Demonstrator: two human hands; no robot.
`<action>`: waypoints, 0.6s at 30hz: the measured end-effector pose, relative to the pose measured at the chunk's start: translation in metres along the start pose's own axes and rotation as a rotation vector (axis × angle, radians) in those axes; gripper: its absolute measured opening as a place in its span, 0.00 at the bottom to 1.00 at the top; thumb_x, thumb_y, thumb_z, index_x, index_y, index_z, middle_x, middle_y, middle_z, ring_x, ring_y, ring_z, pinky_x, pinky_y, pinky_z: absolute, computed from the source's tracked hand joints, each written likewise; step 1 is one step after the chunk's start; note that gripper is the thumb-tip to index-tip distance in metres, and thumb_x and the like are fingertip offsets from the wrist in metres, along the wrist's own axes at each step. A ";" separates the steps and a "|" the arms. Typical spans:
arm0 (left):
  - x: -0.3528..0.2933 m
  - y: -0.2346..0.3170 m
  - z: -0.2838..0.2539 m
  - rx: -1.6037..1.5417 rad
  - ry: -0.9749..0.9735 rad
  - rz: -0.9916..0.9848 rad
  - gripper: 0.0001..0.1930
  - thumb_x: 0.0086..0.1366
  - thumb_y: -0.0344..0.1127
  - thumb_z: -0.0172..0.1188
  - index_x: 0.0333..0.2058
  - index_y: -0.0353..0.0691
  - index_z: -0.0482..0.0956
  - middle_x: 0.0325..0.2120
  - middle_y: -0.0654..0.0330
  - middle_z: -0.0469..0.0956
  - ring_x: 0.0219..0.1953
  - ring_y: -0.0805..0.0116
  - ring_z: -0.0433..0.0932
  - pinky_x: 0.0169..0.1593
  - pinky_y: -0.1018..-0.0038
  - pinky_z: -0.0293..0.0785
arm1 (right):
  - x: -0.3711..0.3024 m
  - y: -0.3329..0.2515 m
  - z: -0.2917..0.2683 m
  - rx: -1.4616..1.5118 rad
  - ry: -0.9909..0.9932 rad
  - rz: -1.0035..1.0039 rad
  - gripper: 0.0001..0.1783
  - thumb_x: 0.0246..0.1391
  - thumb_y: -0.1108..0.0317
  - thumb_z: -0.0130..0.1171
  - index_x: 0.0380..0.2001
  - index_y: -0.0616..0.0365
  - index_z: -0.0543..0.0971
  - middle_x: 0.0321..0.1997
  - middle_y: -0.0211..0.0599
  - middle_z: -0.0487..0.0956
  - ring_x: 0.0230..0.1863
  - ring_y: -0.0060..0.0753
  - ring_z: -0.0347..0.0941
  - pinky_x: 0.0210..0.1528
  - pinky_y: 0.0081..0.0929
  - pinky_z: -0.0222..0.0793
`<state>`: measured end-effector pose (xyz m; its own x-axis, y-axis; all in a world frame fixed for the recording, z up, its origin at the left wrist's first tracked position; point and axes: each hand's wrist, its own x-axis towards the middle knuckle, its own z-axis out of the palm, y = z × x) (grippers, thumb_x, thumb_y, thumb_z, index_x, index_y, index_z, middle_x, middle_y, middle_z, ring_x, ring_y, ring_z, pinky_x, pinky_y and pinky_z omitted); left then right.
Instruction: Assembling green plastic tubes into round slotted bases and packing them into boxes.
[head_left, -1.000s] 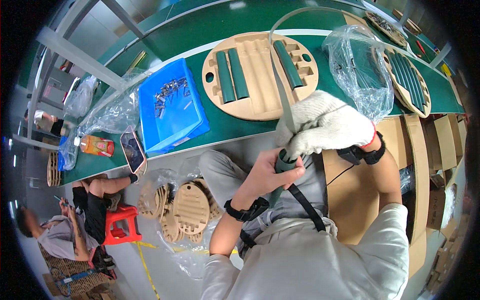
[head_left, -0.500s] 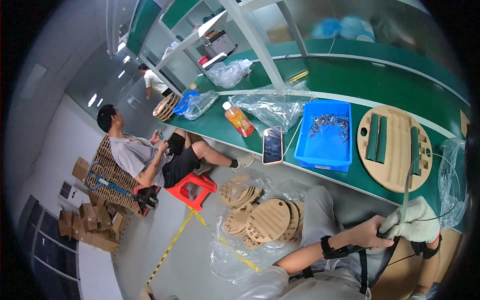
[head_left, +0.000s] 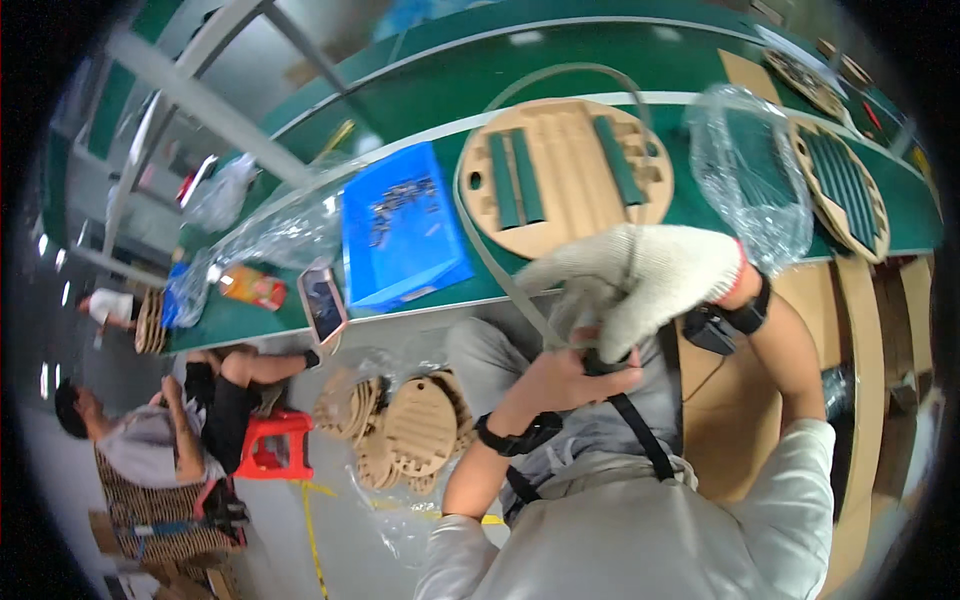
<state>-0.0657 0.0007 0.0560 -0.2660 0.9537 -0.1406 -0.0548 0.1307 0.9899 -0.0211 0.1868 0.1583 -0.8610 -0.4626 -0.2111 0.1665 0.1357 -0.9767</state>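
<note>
My bare left hand [head_left: 570, 385] is closed around a small dark object [head_left: 606, 362], mostly hidden by the fingers; its kind does not show. My right hand [head_left: 650, 285], in a white knit glove, curls down against the left, its fingertips by the dark object. A long flat grey strip [head_left: 483, 240] runs up from between my hands and arches in a wide loop. Behind this loop, a round tan board [head_left: 570, 165] with moulded grooves lies on the green bench. Three dark green bars [head_left: 527, 175] sit in its grooves.
Left of the board stand a blue bin [head_left: 400, 230] of small metal parts, a phone [head_left: 322, 303] and an orange drink bottle [head_left: 252, 287]. Clear plastic [head_left: 750, 175] and another round board [head_left: 845, 190] lie right. Tan boards [head_left: 420, 425] are stacked on the floor; a person [head_left: 150, 425] sits beyond.
My view has swung right, and my hands now appear nearer the middle, in front of the board. The strip, earlier mostly upright by the board's right side, now makes a wide loop.
</note>
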 end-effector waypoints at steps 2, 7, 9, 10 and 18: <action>0.006 -0.007 0.000 -0.148 -0.097 0.065 0.07 0.62 0.31 0.66 0.36 0.39 0.78 0.24 0.68 0.75 0.20 0.83 0.70 0.23 0.82 0.64 | -0.005 -0.006 0.001 -0.022 0.030 -0.063 0.47 0.40 0.85 0.64 0.67 0.61 0.63 0.48 0.42 0.81 0.40 0.22 0.76 0.44 0.20 0.74; 0.010 -0.003 0.007 -0.322 -0.086 0.119 0.05 0.62 0.27 0.65 0.31 0.35 0.77 0.21 0.66 0.73 0.19 0.80 0.70 0.24 0.81 0.65 | -0.011 0.008 -0.005 0.168 0.137 -0.210 0.30 0.42 0.83 0.64 0.53 0.62 0.76 0.34 0.35 0.79 0.39 0.25 0.76 0.46 0.20 0.73; 0.009 -0.003 0.007 -0.297 -0.092 0.123 0.05 0.62 0.27 0.65 0.31 0.35 0.77 0.21 0.66 0.73 0.19 0.80 0.70 0.24 0.81 0.65 | -0.010 0.009 -0.003 -0.128 0.198 -0.210 0.13 0.45 0.78 0.68 0.37 0.63 0.80 0.32 0.33 0.79 0.35 0.23 0.74 0.42 0.21 0.73; 0.008 -0.004 0.008 -0.273 -0.097 0.124 0.05 0.61 0.27 0.66 0.31 0.34 0.77 0.21 0.66 0.74 0.19 0.80 0.71 0.24 0.81 0.65 | -0.014 0.006 -0.002 -0.128 0.195 -0.211 0.13 0.45 0.78 0.68 0.37 0.63 0.80 0.32 0.33 0.79 0.35 0.23 0.74 0.42 0.21 0.73; 0.000 0.000 0.010 -0.315 -0.086 0.161 0.05 0.61 0.27 0.66 0.32 0.35 0.78 0.21 0.67 0.74 0.19 0.81 0.71 0.23 0.81 0.65 | -0.025 0.022 0.003 -0.223 0.106 -0.446 0.08 0.51 0.70 0.67 0.30 0.63 0.80 0.32 0.37 0.79 0.35 0.31 0.77 0.36 0.29 0.71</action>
<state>-0.0561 0.0032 0.0563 -0.2144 0.9762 0.0316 -0.3166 -0.1001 0.9433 0.0049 0.1989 0.1423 -0.8710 -0.4283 0.2406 -0.3247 0.1344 -0.9362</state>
